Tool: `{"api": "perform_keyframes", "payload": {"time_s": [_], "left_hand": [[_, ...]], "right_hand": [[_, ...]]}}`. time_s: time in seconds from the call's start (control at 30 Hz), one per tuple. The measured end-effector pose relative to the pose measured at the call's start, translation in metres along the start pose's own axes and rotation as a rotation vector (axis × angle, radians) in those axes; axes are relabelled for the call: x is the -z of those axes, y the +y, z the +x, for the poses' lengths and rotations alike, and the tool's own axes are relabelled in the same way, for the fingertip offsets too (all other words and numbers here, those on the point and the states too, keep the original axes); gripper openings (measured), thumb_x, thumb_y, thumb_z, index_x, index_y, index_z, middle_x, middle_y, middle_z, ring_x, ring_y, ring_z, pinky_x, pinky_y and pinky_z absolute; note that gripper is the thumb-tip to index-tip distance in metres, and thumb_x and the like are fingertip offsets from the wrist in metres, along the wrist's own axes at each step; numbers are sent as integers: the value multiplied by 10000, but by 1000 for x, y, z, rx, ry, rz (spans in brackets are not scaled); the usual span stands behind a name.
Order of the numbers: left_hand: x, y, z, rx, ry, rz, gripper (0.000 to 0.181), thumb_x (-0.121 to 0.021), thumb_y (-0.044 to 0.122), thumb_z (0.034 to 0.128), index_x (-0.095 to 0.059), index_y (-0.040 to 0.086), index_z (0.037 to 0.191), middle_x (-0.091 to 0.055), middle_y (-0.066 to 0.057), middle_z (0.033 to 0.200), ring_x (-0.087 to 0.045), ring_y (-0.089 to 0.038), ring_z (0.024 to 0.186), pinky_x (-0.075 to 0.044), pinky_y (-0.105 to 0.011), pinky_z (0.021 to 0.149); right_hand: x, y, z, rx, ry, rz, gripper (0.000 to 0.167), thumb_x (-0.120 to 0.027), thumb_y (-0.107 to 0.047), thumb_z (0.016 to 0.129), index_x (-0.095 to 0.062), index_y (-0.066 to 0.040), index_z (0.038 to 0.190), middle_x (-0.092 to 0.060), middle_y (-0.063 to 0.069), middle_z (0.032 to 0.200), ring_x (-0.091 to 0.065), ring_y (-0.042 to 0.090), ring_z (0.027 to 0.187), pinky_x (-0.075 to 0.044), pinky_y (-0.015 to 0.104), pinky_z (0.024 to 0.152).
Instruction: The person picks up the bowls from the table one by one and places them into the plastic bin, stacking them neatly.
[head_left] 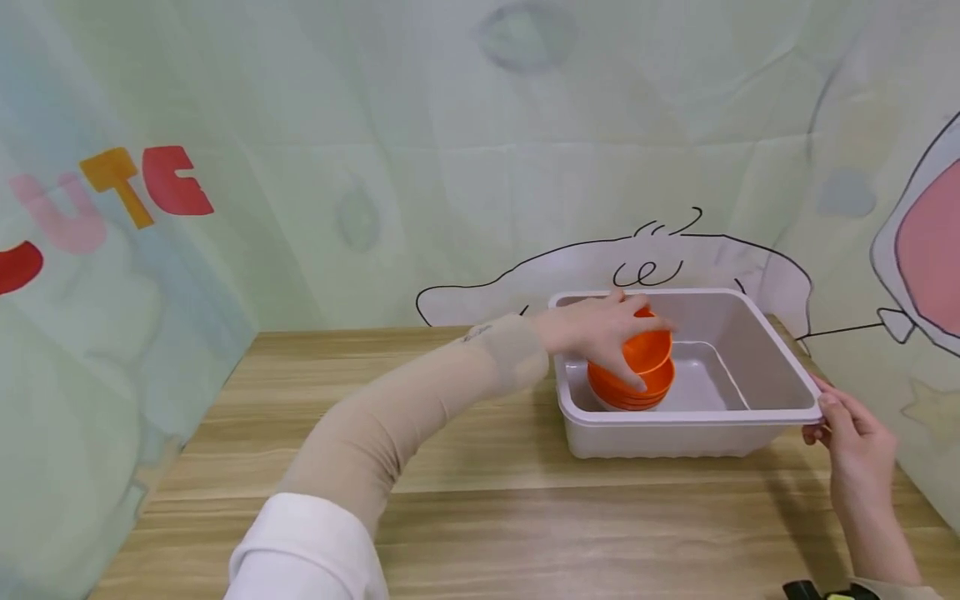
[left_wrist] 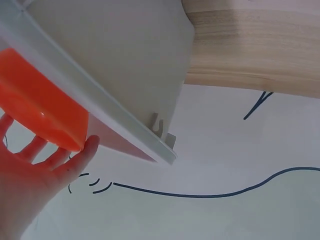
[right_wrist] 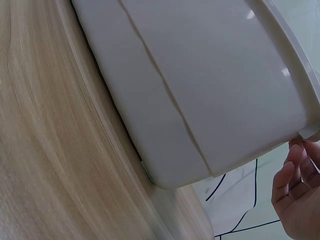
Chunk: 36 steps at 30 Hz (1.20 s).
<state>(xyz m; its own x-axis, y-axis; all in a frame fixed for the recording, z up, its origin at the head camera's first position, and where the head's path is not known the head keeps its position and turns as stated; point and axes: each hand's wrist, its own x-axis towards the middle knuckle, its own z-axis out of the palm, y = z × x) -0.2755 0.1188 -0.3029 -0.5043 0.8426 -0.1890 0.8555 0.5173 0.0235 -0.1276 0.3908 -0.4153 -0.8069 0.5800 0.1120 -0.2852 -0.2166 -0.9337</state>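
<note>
A light grey plastic bin [head_left: 690,417] stands on the wooden table, right of the middle in the head view. Inside its left part is a stack of orange bowls [head_left: 651,388]. Another orange bowl [head_left: 649,348] sits tilted on top, and my left hand [head_left: 600,330] grips it with the thumb on the near side and fingers on the far side. The left wrist view shows the fingertips against this bowl's side. At the bin's right near corner, my right hand [head_left: 862,442] pinches the rim, thumb on top and fingers below.
The wooden table [head_left: 495,533] extends to the left and in front of the bin. A printed cloth backdrop [head_left: 390,183] with letters and drawn figures hangs behind and at the sides. A small black object [head_left: 802,590] shows at the bottom right edge.
</note>
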Motion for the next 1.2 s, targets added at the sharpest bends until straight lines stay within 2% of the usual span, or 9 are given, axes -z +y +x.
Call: {"api": "perform_keyframes", "payload": {"time_s": [0.3,0.5,0.77,1.03,1.2], "left_hand": [[-1,0,10,-23,-55,69,806,-588,671,784,-237,458,1478,-308,59,1439,-317,-152,1313,-433,-276,942],[2,4,17,-17,-92,95,810,-606,670,782,-222,484,1470,-290,91,1456,-287,-129,1337,-431,-287,972],[-1,6,24,-46,-141,114,783,-626,636,791,-247,452,1451,-271,68,1483,-300,-156,1309,-438,-297,967],[-3,10,27,-53,-181,129,802,-622,641,793,-223,452,1463,-249,67,1512,-292,-163,1338,-434,-331,1004],[-4,11,31,-41,-197,146,824,-627,672,770,-214,477,1456,-248,61,1507,-292,-153,1323,-422,-321,1001]], "right_hand": [[2,-1,1,6,-30,24,194,-583,-49,934,-741,-47,1047,-724,-21,814,-562,87,594,-431,200,487],[0,-1,2,15,-33,12,182,-581,-53,936,-743,-41,1018,-730,-25,844,-564,86,597,-435,196,491],[-1,-1,2,2,-40,8,176,-578,-64,941,-743,-53,1001,-729,-39,871,-568,84,606,-448,187,503],[0,0,0,-23,-2,-22,176,-579,-77,943,-746,-74,997,-721,-47,848,-551,84,599,-438,188,501],[-1,0,0,-26,9,-21,156,-588,-85,939,-743,-67,946,-735,-75,911,-557,81,600,-440,183,501]]}}
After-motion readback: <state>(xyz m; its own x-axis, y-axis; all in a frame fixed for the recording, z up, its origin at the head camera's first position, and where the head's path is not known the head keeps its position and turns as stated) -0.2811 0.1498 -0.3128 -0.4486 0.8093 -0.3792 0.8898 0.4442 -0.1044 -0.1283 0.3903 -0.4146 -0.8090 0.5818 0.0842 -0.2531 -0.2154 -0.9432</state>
